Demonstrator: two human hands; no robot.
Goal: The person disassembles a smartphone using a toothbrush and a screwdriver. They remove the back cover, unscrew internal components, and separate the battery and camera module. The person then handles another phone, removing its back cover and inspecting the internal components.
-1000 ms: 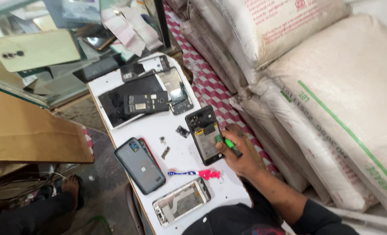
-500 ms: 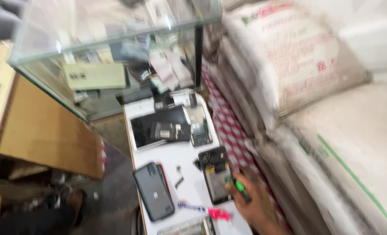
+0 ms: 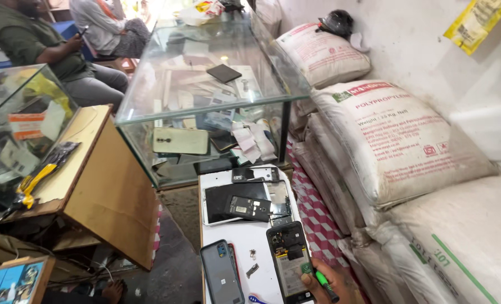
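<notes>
My right hand point(image 3: 332, 283) shows at the bottom edge, gripping a green-handled screwdriver point(image 3: 323, 281) with its tip at the lower end of an opened phone point(image 3: 287, 260) that lies face down with its battery and boards exposed. That phone rests on a white tabletop point(image 3: 245, 233). A dark blue-grey phone back cover point(image 3: 221, 272) lies to its left, with small loose parts point(image 3: 253, 263) between them. Farther up the table sit a black tablet-like panel point(image 3: 231, 201) and a dismantled phone frame point(image 3: 277, 198). My left hand is out of view.
A glass display counter point(image 3: 205, 84) with phones and papers stands beyond the table. A wooden desk point(image 3: 98, 180) and a second glass case point(image 3: 19, 124) are at left. Large white sacks point(image 3: 397, 146) are stacked along the right wall. Two seated people point(image 3: 65, 45) are at the far left.
The camera has tilted upward, so the table and my right hand slid to the bottom of view. The hand stays on the opened phone with the screwdriver.
</notes>
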